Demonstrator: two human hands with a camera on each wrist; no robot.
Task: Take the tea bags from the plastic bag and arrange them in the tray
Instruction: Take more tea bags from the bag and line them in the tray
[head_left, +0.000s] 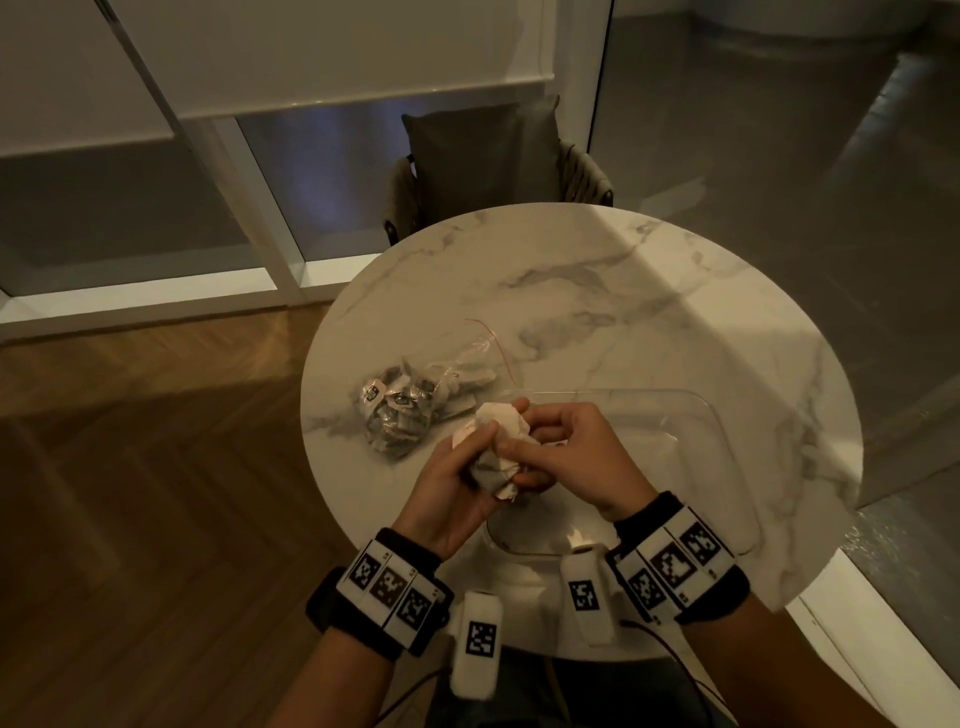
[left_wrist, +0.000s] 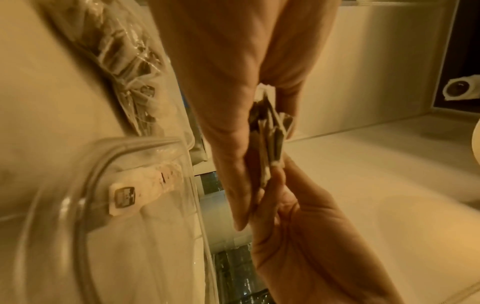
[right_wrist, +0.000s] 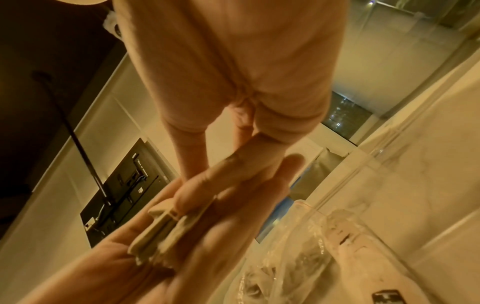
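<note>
A small bundle of white tea bags (head_left: 496, 457) is held between both hands above the near left corner of the clear tray (head_left: 719, 431). My left hand (head_left: 465, 462) curls round the bundle from the left, while my right hand (head_left: 540, 441) pinches it from the right. The left wrist view shows the tea bags (left_wrist: 270, 139) edge-on, squeezed between the fingers. In the right wrist view the tea bags (right_wrist: 161, 232) lie on my right hand (right_wrist: 207, 205). The clear plastic bag (head_left: 410, 410), with several tea bags inside, lies left of the tray. One tea bag (left_wrist: 135, 195) lies in the tray (left_wrist: 78, 205).
The round marble table (head_left: 597, 291) carries only the bag and tray. A dark chair (head_left: 483, 161) stands at its far side. Wooden floor (head_left: 130, 493) lies to the left, with window frames beyond. The table's rim is close to my wrists.
</note>
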